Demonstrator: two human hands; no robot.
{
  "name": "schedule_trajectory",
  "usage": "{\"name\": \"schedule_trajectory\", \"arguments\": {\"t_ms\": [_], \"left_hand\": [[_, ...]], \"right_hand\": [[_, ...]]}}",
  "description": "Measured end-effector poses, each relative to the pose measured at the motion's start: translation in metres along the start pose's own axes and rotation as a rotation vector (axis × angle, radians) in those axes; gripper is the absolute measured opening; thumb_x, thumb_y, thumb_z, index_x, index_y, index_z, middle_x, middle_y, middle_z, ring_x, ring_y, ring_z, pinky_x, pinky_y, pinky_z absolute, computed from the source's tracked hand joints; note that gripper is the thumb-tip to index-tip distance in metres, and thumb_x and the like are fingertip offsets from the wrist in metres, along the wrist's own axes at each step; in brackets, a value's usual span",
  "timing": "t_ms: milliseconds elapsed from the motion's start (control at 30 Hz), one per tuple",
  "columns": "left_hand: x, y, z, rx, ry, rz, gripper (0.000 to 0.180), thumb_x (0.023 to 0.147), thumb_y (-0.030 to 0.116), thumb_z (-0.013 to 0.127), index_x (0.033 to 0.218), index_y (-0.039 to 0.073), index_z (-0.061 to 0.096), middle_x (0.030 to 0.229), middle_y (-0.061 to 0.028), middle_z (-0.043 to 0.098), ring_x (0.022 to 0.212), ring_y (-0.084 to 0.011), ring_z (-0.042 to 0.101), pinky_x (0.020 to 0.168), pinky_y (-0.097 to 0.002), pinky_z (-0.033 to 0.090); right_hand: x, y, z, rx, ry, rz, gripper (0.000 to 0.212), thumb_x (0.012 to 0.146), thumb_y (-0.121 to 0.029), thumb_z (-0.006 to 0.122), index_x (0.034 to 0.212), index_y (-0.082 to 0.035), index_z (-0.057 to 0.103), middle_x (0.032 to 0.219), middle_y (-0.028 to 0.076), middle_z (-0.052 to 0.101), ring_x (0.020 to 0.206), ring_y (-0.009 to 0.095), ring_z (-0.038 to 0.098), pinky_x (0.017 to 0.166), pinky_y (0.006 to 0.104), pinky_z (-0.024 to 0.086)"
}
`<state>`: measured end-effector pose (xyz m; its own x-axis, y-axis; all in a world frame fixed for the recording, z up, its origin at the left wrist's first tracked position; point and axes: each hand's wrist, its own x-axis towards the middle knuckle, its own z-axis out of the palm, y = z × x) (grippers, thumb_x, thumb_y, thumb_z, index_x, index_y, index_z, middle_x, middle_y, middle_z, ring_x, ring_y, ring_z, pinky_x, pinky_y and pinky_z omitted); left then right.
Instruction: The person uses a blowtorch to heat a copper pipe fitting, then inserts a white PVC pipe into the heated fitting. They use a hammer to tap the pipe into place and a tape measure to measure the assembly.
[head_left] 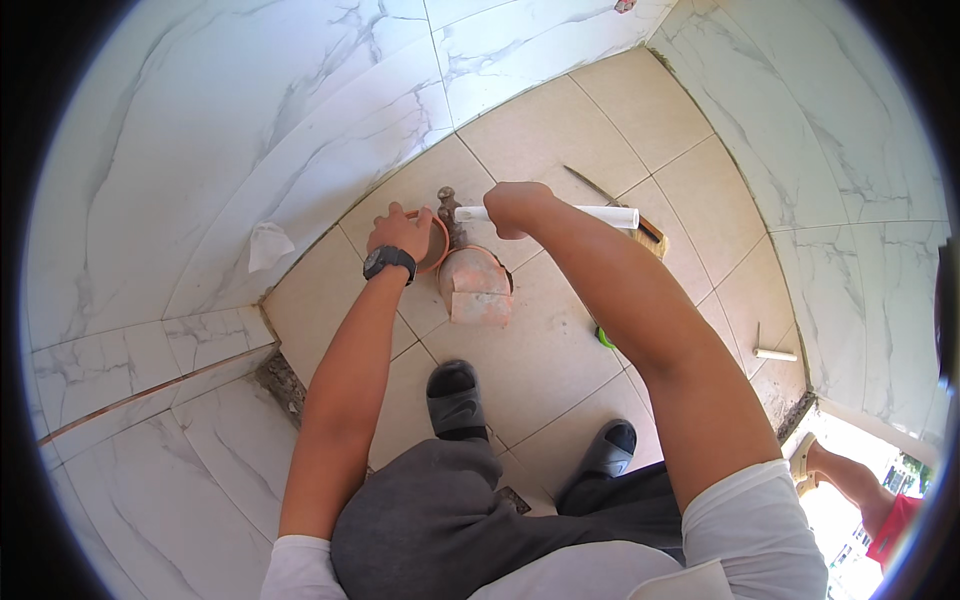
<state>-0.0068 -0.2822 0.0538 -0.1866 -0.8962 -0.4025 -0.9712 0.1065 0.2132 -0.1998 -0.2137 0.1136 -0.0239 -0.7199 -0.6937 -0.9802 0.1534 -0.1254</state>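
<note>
My right hand (518,208) is closed around the long white handle of a hammer (610,216), which lies sideways across the floor's middle. Its dull metal head (447,206) is close to the orange-rimmed pipe (440,245). My left hand (401,235), with a dark watch at the wrist, rests on that pipe's round rim, fingers curled over its far edge. Just nearer to me sits a second dusty orange pipe piece (475,283), with a pale flat piece at its front. Whether the two pipe pieces are joined cannot be made out.
Right of the pipes lie a long dark blade (592,185) and a wooden piece (652,240). A green round item (604,337) sits partly behind my right arm. A white-handled tool (775,354) lies by the right wall. Another person's leg (850,475) shows at the doorway.
</note>
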Motion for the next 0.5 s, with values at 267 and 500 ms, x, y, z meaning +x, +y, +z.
{"name": "schedule_trajectory", "arguments": {"t_ms": [267, 500], "left_hand": [[-0.0025, -0.0046, 0.0063, 0.018, 0.063, 0.067, 0.07, 0.095, 0.066, 0.046, 0.126, 0.005, 0.057, 0.12, -0.03, 0.061, 0.109, -0.0464, 0.064, 0.093, -0.0522, 0.052], [-0.0044, -0.0038, 0.0045, 0.02, 0.059, 0.164, 0.061, 0.095, 0.062, 0.049, 0.127, 0.012, 0.06, 0.124, -0.0231, 0.062, 0.11, -0.0461, 0.063, 0.093, -0.0519, 0.053]], "right_hand": [[-0.0005, 0.0034, 0.0059, 0.019, 0.045, 0.011, 0.027, 0.086, -0.011, 0.068, 0.111, -0.014, 0.076, 0.113, 0.005, 0.074, 0.102, 0.025, 0.072, 0.077, 0.0377, 0.058], [-0.0016, 0.0015, 0.0082, 0.049, 0.045, 0.086, 0.028, 0.086, -0.011, 0.069, 0.113, -0.014, 0.075, 0.111, 0.004, 0.075, 0.1, 0.023, 0.073, 0.075, 0.0369, 0.058]]}}
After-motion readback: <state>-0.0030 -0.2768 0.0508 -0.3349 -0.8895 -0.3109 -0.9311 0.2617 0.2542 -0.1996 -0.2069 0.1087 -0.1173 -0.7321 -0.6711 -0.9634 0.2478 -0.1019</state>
